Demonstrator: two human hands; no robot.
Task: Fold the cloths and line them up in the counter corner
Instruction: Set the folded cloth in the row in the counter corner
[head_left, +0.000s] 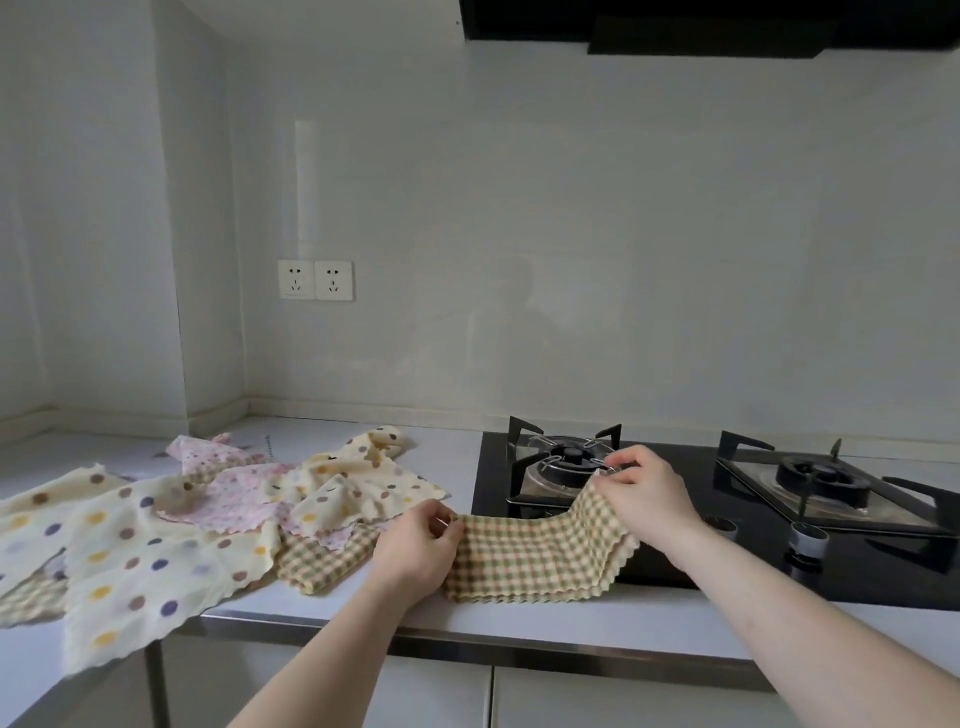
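A person's left hand (418, 540) and right hand (647, 493) each pinch a top corner of a green-and-tan checked cloth (540, 556), doubled over and hanging between them at the front of a white counter (363, 608). The left hand's fingers curl round the cloth's 9 o'clock corner; the right hand grips the 1 o'clock corner, raised over the edge of a black hob (727, 519). The cloth's scalloped lower edge rests on the counter, and its right part overlaps the hob's rim. At 9 o'clock from the hands lies a loose heap of unfolded cloths: a large spotted cloth (135, 556) draping over the counter's front edge, a pink cloth (234, 493) and a second checked cloth (322, 561) just beside the left hand. Two wall sockets (315, 280) sit at 11 o'clock.
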